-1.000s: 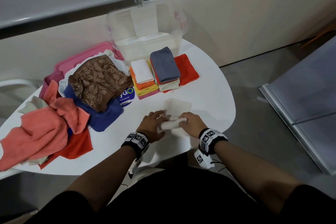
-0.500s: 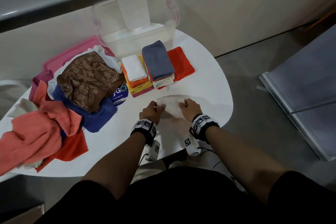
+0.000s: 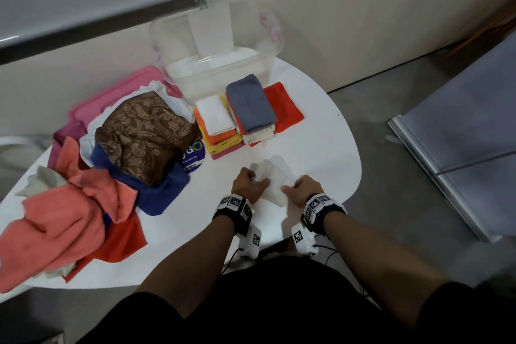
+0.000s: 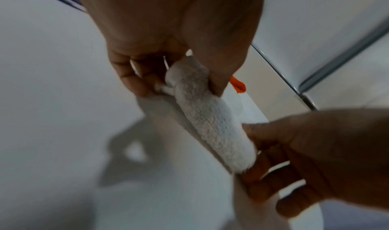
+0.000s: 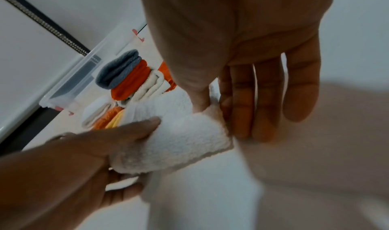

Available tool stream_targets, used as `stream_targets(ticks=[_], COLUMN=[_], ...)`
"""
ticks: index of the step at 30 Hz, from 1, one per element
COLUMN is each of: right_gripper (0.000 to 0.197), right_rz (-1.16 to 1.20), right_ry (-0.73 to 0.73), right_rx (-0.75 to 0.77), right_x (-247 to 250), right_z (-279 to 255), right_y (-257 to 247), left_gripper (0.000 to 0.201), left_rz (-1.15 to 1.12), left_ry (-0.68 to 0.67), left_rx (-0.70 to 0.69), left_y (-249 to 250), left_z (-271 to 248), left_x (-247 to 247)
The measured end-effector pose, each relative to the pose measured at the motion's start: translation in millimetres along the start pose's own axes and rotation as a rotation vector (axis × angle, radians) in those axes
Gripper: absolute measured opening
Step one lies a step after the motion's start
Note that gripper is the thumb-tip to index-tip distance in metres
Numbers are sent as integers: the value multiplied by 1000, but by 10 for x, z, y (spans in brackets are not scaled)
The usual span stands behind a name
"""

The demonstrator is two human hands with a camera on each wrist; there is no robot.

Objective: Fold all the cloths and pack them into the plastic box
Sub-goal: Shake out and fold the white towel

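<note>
A small white cloth (image 3: 275,179) lies on the white table (image 3: 321,131) near its front edge. My left hand (image 3: 250,184) and right hand (image 3: 303,187) each pinch one end of a raised fold in it. In the left wrist view the left hand (image 4: 174,87) holds the white cloth (image 4: 210,120) between thumb and fingers. The right wrist view shows the right hand (image 5: 219,117) pinching the cloth (image 5: 179,137) likewise. The clear plastic box (image 3: 217,70) stands at the table's far edge. Two stacks of folded cloths (image 3: 220,123) sit in front of it, one topped by a grey cloth (image 3: 250,103).
A heap of unfolded cloths fills the table's left side: brown paisley (image 3: 142,131), dark blue (image 3: 156,190), coral (image 3: 64,209). A pink tray (image 3: 111,89) lies under the heap. A metal panel (image 3: 460,134) lies on the floor to the right.
Half a second ago both hands had the white cloth spread further forward on the table. Now they have drawn back toward me, holding its fold raised.
</note>
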State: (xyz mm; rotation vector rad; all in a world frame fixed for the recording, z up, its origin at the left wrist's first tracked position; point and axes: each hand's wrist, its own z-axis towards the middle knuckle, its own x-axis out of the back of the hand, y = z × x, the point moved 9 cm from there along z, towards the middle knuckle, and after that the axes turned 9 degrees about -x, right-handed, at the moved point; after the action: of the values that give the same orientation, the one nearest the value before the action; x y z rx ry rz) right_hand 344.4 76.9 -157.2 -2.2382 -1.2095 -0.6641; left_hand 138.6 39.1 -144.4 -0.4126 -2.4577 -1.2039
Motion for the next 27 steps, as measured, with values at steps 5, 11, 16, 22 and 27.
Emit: stream_targets(ticks=[5, 11, 16, 22, 27], right_gripper=[82, 67, 47, 35, 45], right_rz=[154, 813, 658, 639, 675], right_ry=[-96, -524, -284, -39, -32], right_rx=[279, 49, 130, 272, 312], right_x=[-52, -382, 99, 1195, 1733], right_z=[-205, -282, -144, 303, 799], right_y=[-319, -247, -305, -552, -1267], left_gripper=[42, 32, 41, 19, 24], left_rz=[-152, -269, -265, 69, 358], left_ry=[-209, -372, -257, 238, 595], left_rx=[-95, -103, -194, -582, -629], left_y=[162, 413, 627, 1441, 1836], left_z=[16, 47, 139, 111, 343], left_x=[-51, -62, -34, 461, 865])
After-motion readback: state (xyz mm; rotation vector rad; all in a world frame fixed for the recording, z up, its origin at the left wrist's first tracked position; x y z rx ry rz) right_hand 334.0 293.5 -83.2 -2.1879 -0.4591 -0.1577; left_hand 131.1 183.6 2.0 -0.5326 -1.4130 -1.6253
